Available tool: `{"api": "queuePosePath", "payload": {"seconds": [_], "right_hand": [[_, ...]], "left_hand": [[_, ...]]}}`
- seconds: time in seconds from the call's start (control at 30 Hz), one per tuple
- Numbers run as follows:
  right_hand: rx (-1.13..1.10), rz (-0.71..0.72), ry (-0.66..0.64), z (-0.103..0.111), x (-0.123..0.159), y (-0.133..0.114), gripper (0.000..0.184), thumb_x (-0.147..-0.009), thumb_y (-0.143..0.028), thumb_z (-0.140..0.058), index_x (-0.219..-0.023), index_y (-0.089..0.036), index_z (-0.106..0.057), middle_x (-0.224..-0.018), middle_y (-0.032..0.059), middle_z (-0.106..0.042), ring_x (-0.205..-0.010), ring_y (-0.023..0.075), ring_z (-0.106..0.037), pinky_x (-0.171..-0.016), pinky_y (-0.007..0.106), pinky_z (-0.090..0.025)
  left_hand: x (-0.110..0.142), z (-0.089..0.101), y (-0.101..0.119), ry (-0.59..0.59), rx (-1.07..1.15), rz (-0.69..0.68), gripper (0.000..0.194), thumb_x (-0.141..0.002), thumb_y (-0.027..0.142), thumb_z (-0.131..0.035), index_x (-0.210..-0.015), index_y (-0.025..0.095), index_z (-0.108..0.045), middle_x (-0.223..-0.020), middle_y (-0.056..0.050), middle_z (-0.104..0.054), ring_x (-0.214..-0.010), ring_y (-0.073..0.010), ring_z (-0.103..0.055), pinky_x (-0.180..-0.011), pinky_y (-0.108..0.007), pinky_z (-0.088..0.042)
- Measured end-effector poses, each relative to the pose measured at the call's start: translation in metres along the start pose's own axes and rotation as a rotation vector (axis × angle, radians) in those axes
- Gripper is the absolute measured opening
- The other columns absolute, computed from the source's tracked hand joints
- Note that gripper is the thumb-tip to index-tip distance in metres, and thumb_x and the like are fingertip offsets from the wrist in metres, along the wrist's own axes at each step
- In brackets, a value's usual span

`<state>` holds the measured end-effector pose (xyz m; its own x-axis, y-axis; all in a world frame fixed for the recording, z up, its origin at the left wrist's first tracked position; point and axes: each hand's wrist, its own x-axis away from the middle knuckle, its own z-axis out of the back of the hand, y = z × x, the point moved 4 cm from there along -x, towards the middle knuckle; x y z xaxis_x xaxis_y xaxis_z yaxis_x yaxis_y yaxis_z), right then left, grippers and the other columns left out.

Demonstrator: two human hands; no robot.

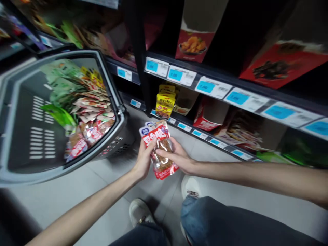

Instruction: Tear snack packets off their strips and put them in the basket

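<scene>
Between my two hands are red-and-white snack packets [164, 147] with clear windows showing brown food, stacked one over another. My left hand [145, 159] grips their left edge, thumb on the front. From the right, my right hand [180, 157] holds the same packets, its thumb lying across the front one. How many packets are in the stack I cannot tell. To the left stands a grey shopping basket [19, 136] holding many snack packets, among them a bright green one [60, 116] and similar red-and-white ones [93, 133].
Dark shelves with blue-and-white price tags [181, 75] run along the right and back. Yellow packets [165, 102] and a red box [208, 114] sit on the lower shelf. My shoes [191, 188] are on the grey tiled floor [107, 198].
</scene>
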<state>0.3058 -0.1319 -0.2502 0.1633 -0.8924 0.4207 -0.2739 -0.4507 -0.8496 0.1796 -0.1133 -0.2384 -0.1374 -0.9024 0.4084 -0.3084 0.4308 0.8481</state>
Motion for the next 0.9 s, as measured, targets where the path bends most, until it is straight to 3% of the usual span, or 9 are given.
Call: {"api": "queuePosePath", "payload": {"seconds": [0.27, 0.43, 0.57, 0.67, 0.77, 0.83, 0.9], "right_hand": [[0.056, 0.062, -0.071, -0.019, 0.005, -0.005, 0.065, -0.064, -0.026, -0.084, -0.119, -0.022, -0.051, -0.112, 0.0065, -0.064, -0.105, 0.0261, -0.062, -0.097, 0.046, -0.05], [0.009, -0.065, -0.085, -0.01, 0.003, 0.003, 0.058, -0.068, -0.029, -0.083, -0.118, -0.024, -0.054, -0.109, 0.0057, -0.066, -0.102, 0.0262, -0.063, -0.093, 0.048, -0.052], [-0.081, -0.17, -0.108, -0.005, 0.002, -0.001, 0.053, -0.067, -0.027, -0.083, -0.114, -0.023, -0.059, -0.101, 0.0042, -0.068, -0.093, 0.0246, -0.067, -0.086, 0.043, -0.056], [-0.121, -0.307, -0.289, 0.001, 0.003, -0.01, 0.04, -0.067, -0.027, -0.083, -0.101, -0.018, -0.065, -0.093, 0.0046, -0.071, -0.081, 0.0203, -0.068, -0.079, 0.036, -0.058], [-0.041, -0.362, -0.526, 0.017, 0.009, -0.025, 0.033, -0.067, -0.026, -0.083, -0.095, -0.016, -0.069, -0.093, 0.0049, -0.071, -0.082, 0.0192, -0.068, -0.081, 0.035, -0.057], [0.049, -0.335, -0.591, 0.033, 0.013, -0.035, 0.037, -0.063, -0.023, -0.084, -0.097, -0.015, -0.071, -0.095, 0.0054, -0.071, -0.087, 0.022, -0.068, -0.084, 0.038, -0.057], [0.155, -0.311, -0.575, 0.054, 0.017, -0.042, 0.04, -0.06, -0.021, -0.086, -0.096, -0.015, -0.071, -0.094, 0.0055, -0.072, -0.09, 0.025, -0.068, -0.084, 0.042, -0.056]], "left_hand": [[0.008, -0.002, -0.001, 0.178, 0.111, 0.031, 0.054, -0.082, 0.052, -0.064, -0.123, 0.019, -0.051, -0.118, -0.009, -0.065, -0.107, -0.0229, -0.063, -0.096, -0.037, -0.049], [0.005, -0.002, -0.002, 0.208, 0.083, 0.039, 0.049, -0.081, 0.052, -0.064, -0.115, 0.018, -0.055, -0.113, -0.007, -0.067, -0.102, -0.0214, -0.064, -0.094, -0.036, -0.049], [0.0, -0.003, -0.006, 0.203, 0.005, 0.034, 0.049, -0.082, 0.056, -0.06, -0.111, 0.017, -0.057, -0.107, -0.006, -0.068, -0.098, -0.0206, -0.065, -0.091, -0.035, -0.05], [0.0, -0.005, -0.009, 0.172, -0.11, -0.041, 0.049, -0.081, 0.057, -0.061, -0.112, 0.019, -0.056, -0.103, -0.005, -0.068, -0.095, -0.0206, -0.064, -0.088, -0.034, -0.05], [0.006, -0.016, -0.008, 0.16, -0.233, -0.148, 0.044, -0.084, 0.053, -0.06, -0.114, 0.021, -0.057, -0.107, -0.004, -0.067, -0.098, -0.0205, -0.062, -0.089, -0.033, -0.048], [0.011, -0.03, -0.005, 0.139, -0.342, -0.181, 0.038, -0.086, 0.05, -0.058, -0.112, 0.022, -0.058, -0.105, -0.004, -0.066, -0.097, -0.0208, -0.061, -0.09, -0.033, -0.047], [0.01, -0.05, -0.001, 0.049, -0.423, -0.199, 0.034, -0.086, 0.048, -0.059, -0.107, 0.022, -0.06, -0.097, -0.003, -0.066, -0.093, -0.0215, -0.061, -0.09, -0.034, -0.046]]}}
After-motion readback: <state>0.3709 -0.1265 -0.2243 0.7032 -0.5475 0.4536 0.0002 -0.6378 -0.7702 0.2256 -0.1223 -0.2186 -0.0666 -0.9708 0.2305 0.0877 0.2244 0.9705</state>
